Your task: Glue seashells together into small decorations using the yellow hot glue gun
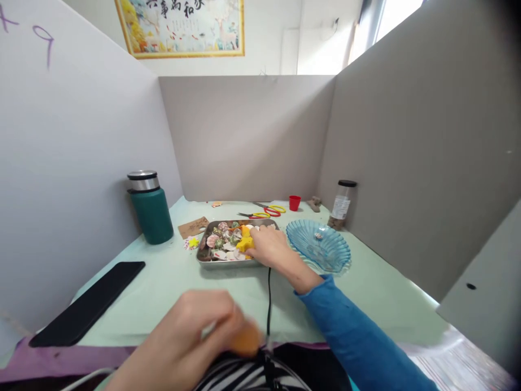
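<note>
Close to the camera, my left hand [191, 331] is curled around a rounded orange piece [247, 339], blurred by motion. It hovers over the table's front edge. My right hand [269, 245] reaches into the right side of a metal tray [226, 265]. A yellow star-like piece [245, 244] lies against its fingers, which are partly hidden, so whether they grip anything is unclear. Pink, white and green patterned pieces [220, 240] fill the tray's left part. Right of the tray stands a blue shell-shaped glass dish [340, 247] with one small piece [318, 235] in it.
A green bottle [152, 216], a black mat [89, 301] and a cardboard piece [192, 227] are on the left. Behind the tray lie scissors [272, 210] and a red cup [294, 203]. A black-lidded jar [342, 203] stands right. Panels enclose three sides; a black cable [269, 301] crosses the front.
</note>
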The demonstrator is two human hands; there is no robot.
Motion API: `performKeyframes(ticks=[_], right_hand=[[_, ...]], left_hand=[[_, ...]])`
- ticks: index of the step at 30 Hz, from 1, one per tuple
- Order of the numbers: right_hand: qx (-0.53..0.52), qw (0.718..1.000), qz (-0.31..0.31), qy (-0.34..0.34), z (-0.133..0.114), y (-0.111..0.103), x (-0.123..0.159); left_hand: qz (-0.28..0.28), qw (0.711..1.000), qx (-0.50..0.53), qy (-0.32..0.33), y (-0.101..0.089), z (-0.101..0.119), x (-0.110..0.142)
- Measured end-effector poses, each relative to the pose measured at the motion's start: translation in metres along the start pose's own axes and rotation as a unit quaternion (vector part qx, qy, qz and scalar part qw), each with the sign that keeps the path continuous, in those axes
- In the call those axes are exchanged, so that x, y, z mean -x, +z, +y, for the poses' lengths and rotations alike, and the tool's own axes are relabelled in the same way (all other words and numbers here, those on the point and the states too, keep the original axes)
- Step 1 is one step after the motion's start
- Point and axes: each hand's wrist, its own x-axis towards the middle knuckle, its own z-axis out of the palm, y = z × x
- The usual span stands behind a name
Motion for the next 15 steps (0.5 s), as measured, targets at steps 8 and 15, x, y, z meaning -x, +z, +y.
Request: performKeyframes(ticks=[8, 15], right_hand=[[-0.091, 0.993, -0.024, 0.069, 0.027, 0.021, -0.031], [-0.674, 0.726, 0.136, 0.008, 0.054, 0.029, -0.030]], left_hand=[[0.228, 0.951, 0.136, -0.161, -0.012, -0.032, -0.141], [0.233, 0.861, 0.363, -0.271, 0.012, -0.108, -0.186]])
